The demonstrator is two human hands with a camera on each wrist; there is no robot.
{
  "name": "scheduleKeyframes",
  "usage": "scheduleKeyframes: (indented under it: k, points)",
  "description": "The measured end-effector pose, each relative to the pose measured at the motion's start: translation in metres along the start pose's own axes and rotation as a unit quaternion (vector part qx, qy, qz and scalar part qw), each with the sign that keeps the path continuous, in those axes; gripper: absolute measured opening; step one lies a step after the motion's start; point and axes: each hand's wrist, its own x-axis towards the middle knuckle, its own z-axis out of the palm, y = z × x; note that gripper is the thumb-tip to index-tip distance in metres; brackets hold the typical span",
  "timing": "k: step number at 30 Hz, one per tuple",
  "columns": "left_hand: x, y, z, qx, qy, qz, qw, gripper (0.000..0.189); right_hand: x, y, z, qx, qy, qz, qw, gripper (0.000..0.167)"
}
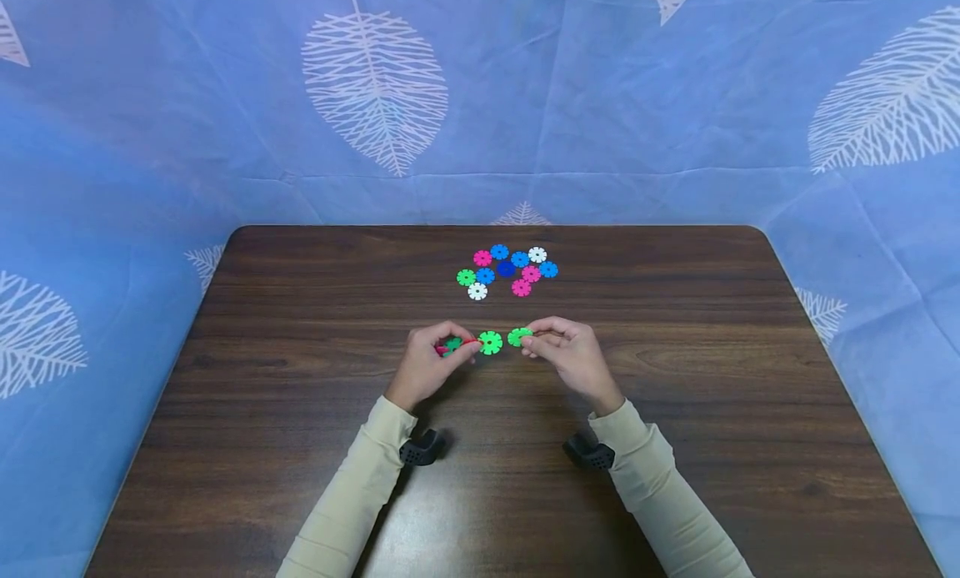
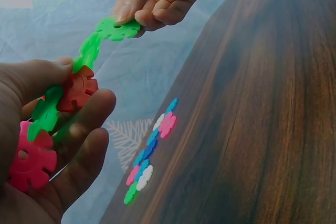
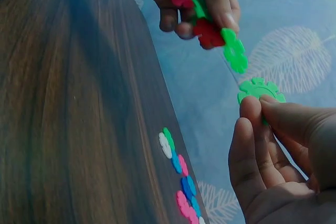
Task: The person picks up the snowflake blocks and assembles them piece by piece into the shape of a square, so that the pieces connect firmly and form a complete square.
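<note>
My left hand (image 1: pixel 423 367) grips a short chain of plastic snowflake discs between thumb and fingers. In the left wrist view the chain runs from a pink disc (image 2: pixel 32 163) by the palm, through a green disc (image 2: pixel 46 113) and a red disc (image 2: pixel 81 91), to a green end disc (image 1: pixel 491 343) that sticks out past the fingertips. Thumb and fingers of my right hand (image 1: pixel 576 359) pinch a single green disc (image 3: pixel 257 87) by its edge. A small gap separates this disc from the chain's end in the head view. Fingers partly cover the chain.
Beyond the hands, a loose group of flat discs lies on the brown wooden table (image 1: pixel 300 444): several blue and pink ones, a green disc (image 1: pixel 467 277), and white ones such as the white disc (image 1: pixel 477 291). Blue leaf-patterned cloth (image 1: pixel 600 103) hangs behind the table.
</note>
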Motion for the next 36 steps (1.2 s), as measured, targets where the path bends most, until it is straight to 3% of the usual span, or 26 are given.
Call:
scheduleKeyframes:
  k: [4, 9, 16, 21, 28, 36]
  points:
    - [-0.003, 0.014, -0.003, -0.001, -0.003, 0.002, 1.0, 0.009, 0.0, -0.001, 0.005, 0.0, -0.003, 0.002, 1.0, 0.021]
    - [-0.004, 0.017, -0.004, -0.001, -0.006, -0.003, 1.0, 0.01, 0.0, -0.003, 0.008, -0.007, -0.004, 0.01, 0.9999, 0.022]
    - [-0.001, -0.013, 0.001, -0.001, -0.006, 0.008, 0.9999, 0.016, 0.0, -0.005, 0.012, -0.021, -0.004, 0.017, 0.9996, 0.021]
    - [-0.001, -0.013, 0.001, -0.003, -0.006, 0.017, 0.9998, 0.014, -0.001, -0.003, 0.012, -0.019, -0.002, 0.012, 0.9997, 0.02]
    - [-0.001, -0.012, 0.003, -0.03, -0.019, 0.013, 0.9993, 0.016, -0.003, 0.004, 0.012, 0.002, -0.011, -0.039, 0.9992, 0.019]
    - [-0.003, -0.015, 0.003, -0.032, -0.025, 0.027, 0.9988, 0.014, -0.006, 0.005, 0.011, -0.017, -0.018, -0.051, 0.9984, 0.018]
